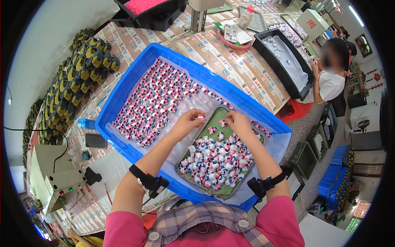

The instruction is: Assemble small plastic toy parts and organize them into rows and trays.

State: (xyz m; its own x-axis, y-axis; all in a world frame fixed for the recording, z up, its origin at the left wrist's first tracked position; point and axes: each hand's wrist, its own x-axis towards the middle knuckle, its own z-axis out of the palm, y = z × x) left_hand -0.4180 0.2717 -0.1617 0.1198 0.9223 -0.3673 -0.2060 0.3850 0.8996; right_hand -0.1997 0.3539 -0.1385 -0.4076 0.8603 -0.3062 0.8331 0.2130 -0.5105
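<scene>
My left hand point(187, 124) is above the left edge of a shallow tray point(200, 131) with a green bottom, its fingers pinched on a small white and pink figure point(200, 117). Over the tray's far part, my right hand point(239, 124) has its fingers pressed together. Another little figure point(223, 122) is right at those fingertips; whether they grip it I cannot tell. A heap of white, pink and blue figures point(218, 160) fills the tray's near part. The tray rests inside a large blue bin point(123, 82), where many similar figures point(158, 94) are spread closely on a white liner.
A black bin point(302, 88) with a white liner stands at the right, near a person in white point(332, 84). Dark and yellow pieces point(84, 61) are piled at the left. A phone point(95, 140) and a pale machine box point(61, 173) are beside the blue bin.
</scene>
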